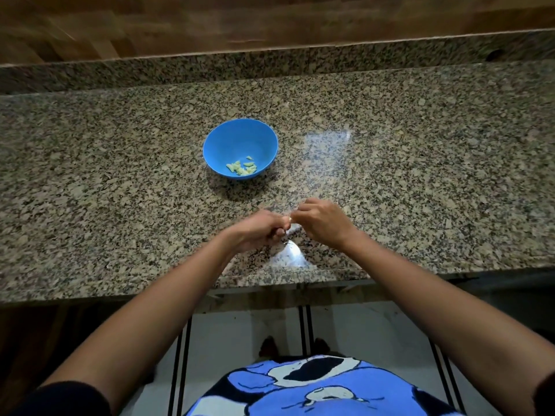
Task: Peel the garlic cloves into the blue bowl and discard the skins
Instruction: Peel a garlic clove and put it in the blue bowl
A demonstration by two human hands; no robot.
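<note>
Your blue bowl (216,145) stands upright on the counter (390,175), with a small heap of pale peeled garlic cloves (242,169) at its near side; a single clove (289,219), mostly hidden, sits pinched between your left hand (258,229) and right hand (322,223)

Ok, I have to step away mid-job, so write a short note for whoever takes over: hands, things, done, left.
Left hand: grips a small piece, likely a garlic clove, over the counter near its front edge.
Right hand: pinches the same piece, peeling.
Blue bowl: beyond the hands, several peeled cloves inside.
Done: those cloves.
Left: finish this one, drop it in, discard skins; no bin in view.
</note>
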